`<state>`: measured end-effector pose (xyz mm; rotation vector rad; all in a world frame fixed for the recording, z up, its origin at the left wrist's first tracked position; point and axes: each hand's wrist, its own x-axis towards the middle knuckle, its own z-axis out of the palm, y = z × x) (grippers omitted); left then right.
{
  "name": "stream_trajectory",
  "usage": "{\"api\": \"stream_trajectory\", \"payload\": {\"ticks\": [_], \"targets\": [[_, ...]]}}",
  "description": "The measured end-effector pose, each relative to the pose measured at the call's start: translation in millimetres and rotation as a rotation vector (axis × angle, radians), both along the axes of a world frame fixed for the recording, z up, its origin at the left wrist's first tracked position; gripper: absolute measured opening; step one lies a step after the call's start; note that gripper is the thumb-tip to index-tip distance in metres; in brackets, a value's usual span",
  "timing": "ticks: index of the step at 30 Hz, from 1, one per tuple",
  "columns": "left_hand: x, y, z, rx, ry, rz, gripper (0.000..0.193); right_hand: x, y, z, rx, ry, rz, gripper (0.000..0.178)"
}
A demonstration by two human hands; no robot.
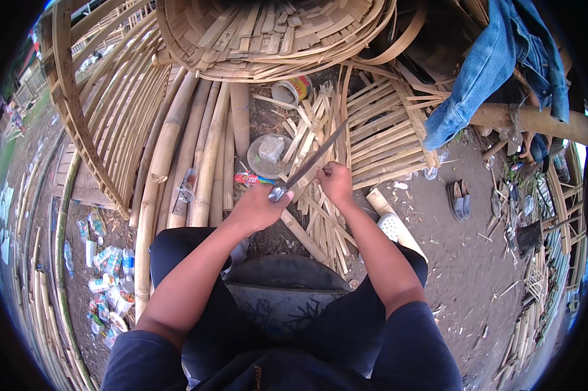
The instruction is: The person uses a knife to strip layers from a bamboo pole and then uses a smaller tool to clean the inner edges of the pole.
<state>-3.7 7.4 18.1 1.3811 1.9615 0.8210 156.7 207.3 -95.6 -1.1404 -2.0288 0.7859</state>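
My left hand [258, 207] is wrapped round the handle of a long knife [315, 159], whose dark blade points up and away to the right. Beside the blade is my right hand [335, 184], its fingers curled closed; what they hold, if anything, is hidden. Below and beyond both hands lies a loose pile of split bamboo strips [332, 229]. A shallow round bowl [255, 155] with a pale grey block [271, 149] in it sits on the ground just past my left hand. Near it lies a red and blue wrapper [250, 179].
Bamboo poles [210, 153] and a slatted bamboo frame [105, 130] stand at the left. A large woven basket [274, 62] fills the far side. A denim garment [479, 72] hangs at the right above sandals [460, 201]. Plastic litter [112, 267] lies at the left.
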Motion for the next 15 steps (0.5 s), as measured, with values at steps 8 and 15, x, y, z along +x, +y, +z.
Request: {"api": "stream_trajectory", "payload": {"ticks": [8, 15], "targets": [[-0.3, -1.7, 8.3, -0.082, -0.067, 0.027, 0.047, -14.2, -7.7, 11.8, -0.014, 0.033, -0.024, 0.019], [3.0, 0.8, 8.2, -0.088, -0.112, 0.065, 0.046, -14.4, 1.4, 2.6, -0.039, 0.057, -0.001, 0.019]]}}
